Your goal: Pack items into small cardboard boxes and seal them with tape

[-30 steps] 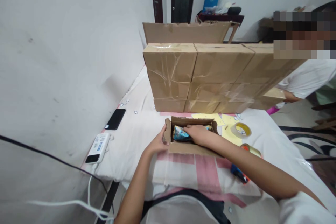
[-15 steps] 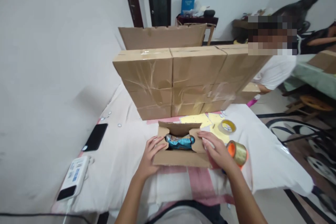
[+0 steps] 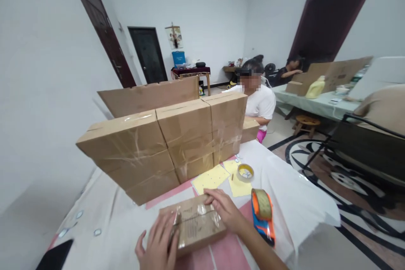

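A small cardboard box lies on the cloth in front of me, a closed face with shiny clear tape and printed marks on top. My left hand rests on its left part, fingers stretched and the thumb apart. My right hand grips the box's far right corner, fingertips over the upper edge. What is inside the box cannot be seen. Right of it lies an orange and blue tape dispenser with a roll of tape. Farther back sits a loose tape roll.
A wall of taped cardboard boxes stands behind the box, with an upright cardboard sheet beyond. A black phone lies at the lower left. A person in a white shirt sits past the wall. Others are at a farther table.
Earlier the box stood open, a blue wrapped item showing inside; now a closed, taped face is up. My view has swung right and up, and my left hand lies across the box.
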### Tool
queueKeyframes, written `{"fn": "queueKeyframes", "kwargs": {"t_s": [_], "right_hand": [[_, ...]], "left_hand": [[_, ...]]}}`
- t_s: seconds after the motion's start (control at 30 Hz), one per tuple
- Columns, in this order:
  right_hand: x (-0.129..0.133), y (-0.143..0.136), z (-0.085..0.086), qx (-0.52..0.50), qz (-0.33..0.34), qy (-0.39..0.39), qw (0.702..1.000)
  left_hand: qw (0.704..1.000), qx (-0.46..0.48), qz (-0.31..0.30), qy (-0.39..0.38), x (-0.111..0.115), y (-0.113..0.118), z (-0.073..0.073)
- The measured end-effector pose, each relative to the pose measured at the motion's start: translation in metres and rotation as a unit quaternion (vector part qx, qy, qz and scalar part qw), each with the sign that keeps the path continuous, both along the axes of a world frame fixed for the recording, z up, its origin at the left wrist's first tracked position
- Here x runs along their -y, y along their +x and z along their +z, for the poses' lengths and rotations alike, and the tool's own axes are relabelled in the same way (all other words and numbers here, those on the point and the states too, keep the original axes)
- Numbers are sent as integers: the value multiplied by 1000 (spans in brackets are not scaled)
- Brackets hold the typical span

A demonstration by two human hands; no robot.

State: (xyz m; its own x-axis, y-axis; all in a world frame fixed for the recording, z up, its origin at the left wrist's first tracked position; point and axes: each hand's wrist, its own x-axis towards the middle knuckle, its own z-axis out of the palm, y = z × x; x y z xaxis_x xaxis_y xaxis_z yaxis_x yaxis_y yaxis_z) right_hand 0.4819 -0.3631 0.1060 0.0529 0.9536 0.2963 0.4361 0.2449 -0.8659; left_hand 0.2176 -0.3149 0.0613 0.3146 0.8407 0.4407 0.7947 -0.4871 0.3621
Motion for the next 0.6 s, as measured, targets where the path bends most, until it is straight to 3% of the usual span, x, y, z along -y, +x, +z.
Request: {"fn": "queueKeyframes", "kwargs": {"t_s": [0.07,0.13,0.2,0.27,0.33,0.37,0.43,0.5,0.6], "right_hand": [[5,1,7,44,16,-10,999],[15,11,12,85,-14,-22,996],[31,34,11,103,-134,-1,986],[51,66,2,92,-304,28,948],[70,98,-14,49,-417,-7,907],[78,111,-23,1,-438,-51,897],[88,127,-43,-126,-407,-133,895],[92,129,-58,-227,-344,-165,896],[91,117,-69,-248,-298,-147,910]], "left_hand": [[997,-51,-61,-19,4,0,0],[995,-70,-65,-34,8,1,-3],[995,-73,-47,-41,9,2,-6],[996,-72,-37,-42,8,3,-7],[996,-68,-35,-35,7,5,-5],[997,-64,-35,-29,6,6,-3],[998,-56,-33,-13,5,10,3],[998,-50,-27,1,4,13,8],[999,-41,-21,22,4,15,12]]}}
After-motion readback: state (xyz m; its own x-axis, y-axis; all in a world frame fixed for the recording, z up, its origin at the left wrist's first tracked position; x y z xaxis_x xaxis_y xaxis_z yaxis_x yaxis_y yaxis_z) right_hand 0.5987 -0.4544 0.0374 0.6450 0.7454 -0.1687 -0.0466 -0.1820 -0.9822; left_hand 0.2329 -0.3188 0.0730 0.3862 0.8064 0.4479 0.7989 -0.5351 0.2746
